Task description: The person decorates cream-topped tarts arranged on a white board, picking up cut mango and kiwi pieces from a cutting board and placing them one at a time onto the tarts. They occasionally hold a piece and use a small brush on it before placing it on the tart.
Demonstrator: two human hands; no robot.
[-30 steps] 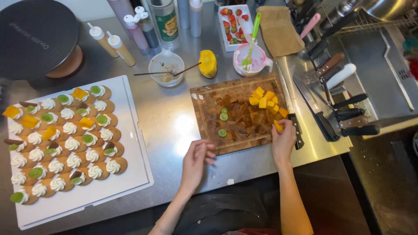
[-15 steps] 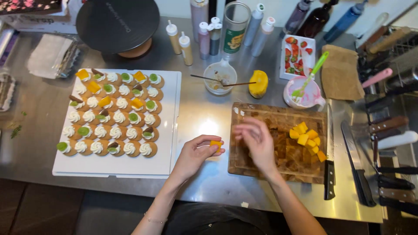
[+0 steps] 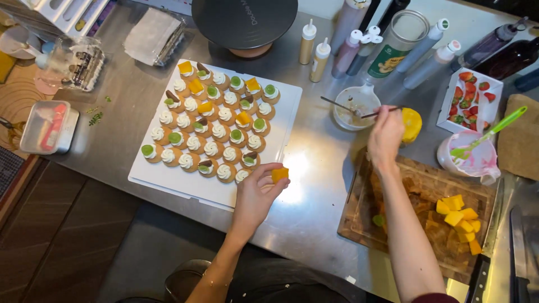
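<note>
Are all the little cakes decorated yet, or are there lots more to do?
Partly done. On the white board, every little tart has a cream swirl, and about half also carry a green slice, a mango piece or a dark bit. In hand: the left hand holds a mango cube beside the board; the right hand grips a brush at the small bowl. Left: the plain cream tarts.

you've got a wooden cutting board [image 3: 415,191] with mango cubes [image 3: 460,216] on the worktop [image 3: 314,202], a tray of strawberries [image 3: 469,95] behind it, and squeeze bottles [image 3: 314,47] beside a black turntable [image 3: 244,19].
</note>
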